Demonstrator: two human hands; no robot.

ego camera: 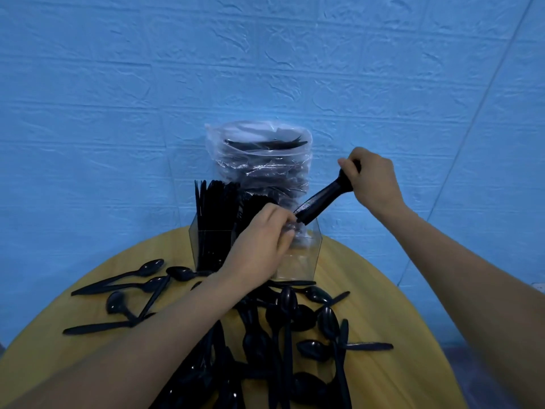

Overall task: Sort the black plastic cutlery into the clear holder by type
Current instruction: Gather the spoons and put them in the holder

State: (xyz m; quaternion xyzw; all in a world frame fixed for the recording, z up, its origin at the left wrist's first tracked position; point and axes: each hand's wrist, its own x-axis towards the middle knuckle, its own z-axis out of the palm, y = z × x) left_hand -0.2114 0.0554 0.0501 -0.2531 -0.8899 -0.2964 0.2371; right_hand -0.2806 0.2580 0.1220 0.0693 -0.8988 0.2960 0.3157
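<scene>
Pile: nearest us, a heap of black spoons covers the near middle of our yellow table, handles crossing every way.
Loose spoons: a few more lie apart on the table's left, mostly with bowls toward the holder and handles running left.
Left hand: ours reaches over the holder's front, fingers curled at the rim of the right compartment; whether they pinch the rim or the bundle's tip we cannot tell.
Right hand: ours is closed around the upper end of a stacked bundle of black cutlery, thumb and fingers wrapped round it.
Bundle: its long axis slants from upper right down to lower left, lower end at the holder's right compartment, beside our left fingers. Type of piece we cannot tell.
Holder: clear, at the table's far middle; the left and middle compartments are packed with upright black cutlery, the right one looks nearly bare.
Bag: a clear plastic bag with black cutlery inside stands just behind the holder, against the blue wall.
Writing: none we can read.
</scene>
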